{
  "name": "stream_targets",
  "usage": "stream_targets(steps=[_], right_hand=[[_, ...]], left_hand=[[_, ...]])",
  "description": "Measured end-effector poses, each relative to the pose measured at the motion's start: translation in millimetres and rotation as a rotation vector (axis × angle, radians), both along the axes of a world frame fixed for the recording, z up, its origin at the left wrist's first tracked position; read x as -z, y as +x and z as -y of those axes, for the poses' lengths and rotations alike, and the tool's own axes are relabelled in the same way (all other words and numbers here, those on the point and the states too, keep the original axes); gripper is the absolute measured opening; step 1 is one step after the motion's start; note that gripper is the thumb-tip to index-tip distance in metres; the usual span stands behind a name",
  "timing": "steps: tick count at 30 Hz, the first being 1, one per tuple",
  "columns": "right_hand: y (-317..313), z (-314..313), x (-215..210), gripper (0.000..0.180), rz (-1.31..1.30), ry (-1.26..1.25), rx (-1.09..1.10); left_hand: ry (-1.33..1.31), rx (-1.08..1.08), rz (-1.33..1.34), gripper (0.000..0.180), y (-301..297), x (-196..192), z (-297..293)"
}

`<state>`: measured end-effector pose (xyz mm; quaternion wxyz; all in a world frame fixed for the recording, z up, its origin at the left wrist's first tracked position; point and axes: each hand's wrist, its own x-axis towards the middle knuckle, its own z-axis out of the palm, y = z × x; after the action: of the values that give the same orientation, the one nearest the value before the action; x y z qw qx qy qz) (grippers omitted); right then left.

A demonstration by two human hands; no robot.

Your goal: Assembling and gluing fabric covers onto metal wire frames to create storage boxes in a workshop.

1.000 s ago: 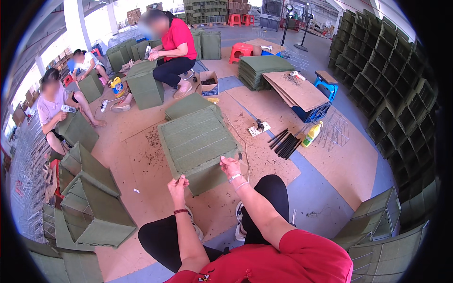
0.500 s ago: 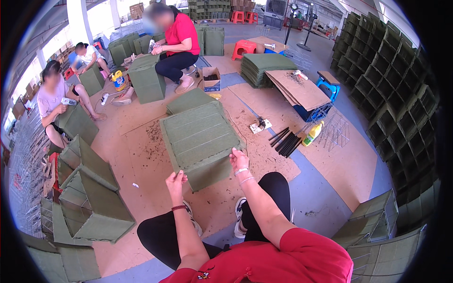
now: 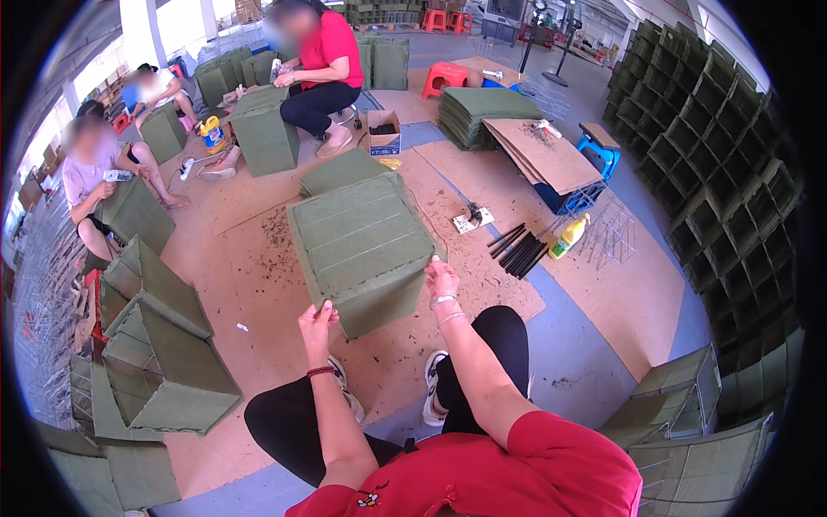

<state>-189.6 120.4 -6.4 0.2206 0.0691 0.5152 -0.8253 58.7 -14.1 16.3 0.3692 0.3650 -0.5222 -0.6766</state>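
A box covered in dark green felt-like cloth (image 3: 366, 233) stands on the floor before my knees, with thin pale lines running across its top. My left hand (image 3: 319, 322) pinches the edge at its near left corner, thumb and fingertips together. At the near right corner, the fingers of my right hand (image 3: 443, 281) are closed on the cloth edge. Whatever finer bit of cloth or wire lies between the fingertips is too small to make out. Behind the box lies another green cloth piece (image 3: 340, 170).
Black sticks (image 3: 519, 250), a yellow bottle (image 3: 569, 236) and a white holder with a dark tool (image 3: 472, 219) lie to the right. Open green boxes (image 3: 177, 370) stand at left, stacked ones (image 3: 706, 146) at right. Co-workers sit ahead and left, one in red (image 3: 330, 65).
My right hand has slid outward along the near edge to the right corner. My left hand stays at the left corner. The whole view has shifted slightly.
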Motion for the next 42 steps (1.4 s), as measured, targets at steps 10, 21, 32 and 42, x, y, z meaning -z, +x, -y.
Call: stream_targets(steps=[10,21,32,42], right_hand=[[-4.5,3.7,8.2,0.020,-0.033,-0.006,0.057],[-2.1,13.6,13.3,0.015,0.063,-0.083,0.012],[-54.6,24.7,42.2,0.034,-0.027,-0.105,-0.014],[-113.2,2.6,9.8,0.020,-0.019,0.408,-0.412]], left_hand=[[-0.132,-0.012,-0.019,0.015,2.5,8.3,6.8],[-0.437,-0.156,0.152,0.030,5.0,29.6,16.2],[-0.651,-0.029,0.257,0.024,-14.6,0.0,-44.9],[-0.493,0.066,0.417,0.015,-25.1,5.5,-48.1]])
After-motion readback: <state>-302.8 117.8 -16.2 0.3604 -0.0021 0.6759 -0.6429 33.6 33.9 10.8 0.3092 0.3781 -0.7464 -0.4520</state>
